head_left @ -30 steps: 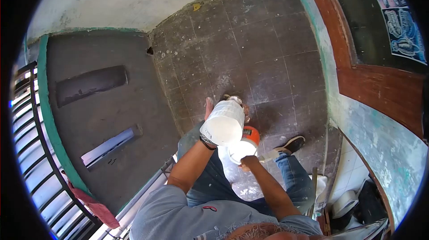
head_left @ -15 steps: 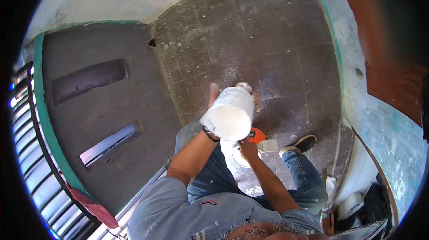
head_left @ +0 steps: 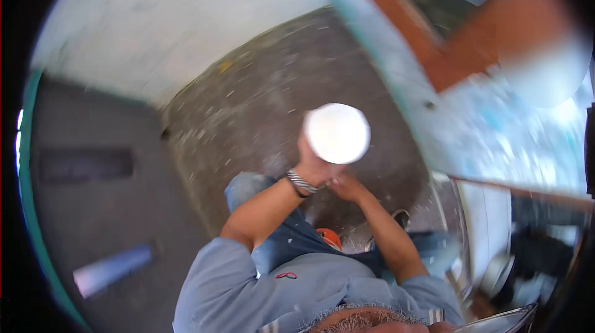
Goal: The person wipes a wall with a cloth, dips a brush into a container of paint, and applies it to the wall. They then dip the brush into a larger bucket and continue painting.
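A white round tub [head_left: 338, 133] is in the grasp of my left hand [head_left: 312, 162], its bright circular end facing up towards me. My left fingers are wrapped round its near-left side and are partly hidden by it. A metal-banded watch and a dark band sit on that wrist. Just below the tub is my right hand [head_left: 348, 188], its fingers drawn together close to my left hand. Blur and the overlap hide whether anything is between them. An orange round object [head_left: 330, 238] shows between my legs, partly covered.
Brown tiled floor [head_left: 279, 97] with pale specks lies ahead. A white wall [head_left: 173, 23] rises behind it, and a blue-white wall [head_left: 396, 72] stands on the right. To the left is a dark panel [head_left: 105, 122] with slots. Assorted items [head_left: 496, 271] sit at lower right.
My view has swung right. The tub has turned so its round end faces me more directly. My right hand has left the white bucket's rim and come up beside my left hand.
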Demonstrator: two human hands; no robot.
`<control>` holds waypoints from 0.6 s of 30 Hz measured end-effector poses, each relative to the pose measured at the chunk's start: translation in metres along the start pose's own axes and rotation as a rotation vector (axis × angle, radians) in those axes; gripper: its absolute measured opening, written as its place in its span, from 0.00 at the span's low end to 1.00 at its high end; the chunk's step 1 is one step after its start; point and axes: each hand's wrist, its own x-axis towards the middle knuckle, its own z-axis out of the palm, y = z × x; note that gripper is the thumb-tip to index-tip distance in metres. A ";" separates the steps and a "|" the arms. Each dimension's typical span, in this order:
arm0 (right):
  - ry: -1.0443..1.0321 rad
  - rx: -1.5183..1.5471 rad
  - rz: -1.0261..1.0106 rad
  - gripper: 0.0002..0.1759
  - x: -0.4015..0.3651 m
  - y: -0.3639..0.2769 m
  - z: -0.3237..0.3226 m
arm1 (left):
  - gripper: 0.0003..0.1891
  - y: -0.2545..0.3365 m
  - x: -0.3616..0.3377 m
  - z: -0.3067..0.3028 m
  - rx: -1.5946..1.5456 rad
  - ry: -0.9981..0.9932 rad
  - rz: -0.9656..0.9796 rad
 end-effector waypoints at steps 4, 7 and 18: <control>0.107 -0.057 0.178 0.23 -0.023 -0.045 -0.081 | 0.36 -0.009 -0.003 0.019 0.089 -0.362 -0.080; 0.317 -0.035 0.221 0.26 -0.058 -0.063 -0.084 | 0.33 -0.017 -0.017 0.035 0.099 -0.445 -0.109; 0.518 -0.248 0.351 0.29 -0.195 -0.137 -0.090 | 0.38 -0.058 -0.079 0.046 0.240 -0.301 -0.003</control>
